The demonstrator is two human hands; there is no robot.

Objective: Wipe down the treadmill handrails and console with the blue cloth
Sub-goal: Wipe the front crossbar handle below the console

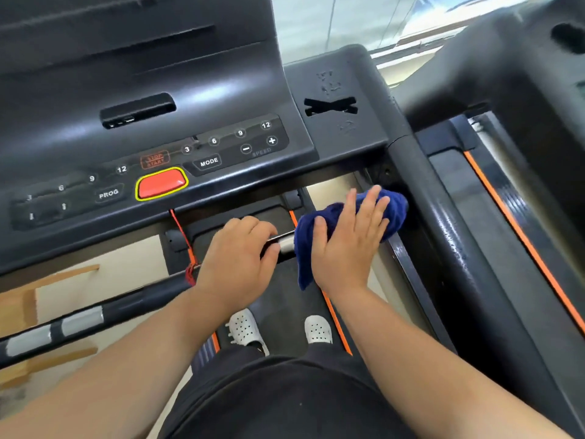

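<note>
A pale floor (95, 289) shows beneath a dark treadmill seen from above, its black running belt (285, 315) edged in orange. At far left, a black crossbar handrail (95, 315) with two silver grip sensors slants up toward the middle of the frame. Above it stretches the console (158, 90), carrying numbered speed and incline keys, PROG and MODE buttons, and a red safety key (162, 183) outlined in yellow; a red cord (182, 231) hangs from it down to the rail. At centre, the left hand (237, 264) curls over the crossbar, fingers closed around it just beside a silver sensor (286, 243). Immediately to the right, the right hand (351, 242) lies nearly flat, fingers spread, pressing the bunched blue cloth (395, 213) against the bar where it meets the right side handrail (443, 236); part of the cloth hangs below the palm. Between the forearms, two white perforated shoes (243, 327) stand on the belt. At far right, a neighbouring treadmill (522, 90) sits alongside.
</note>
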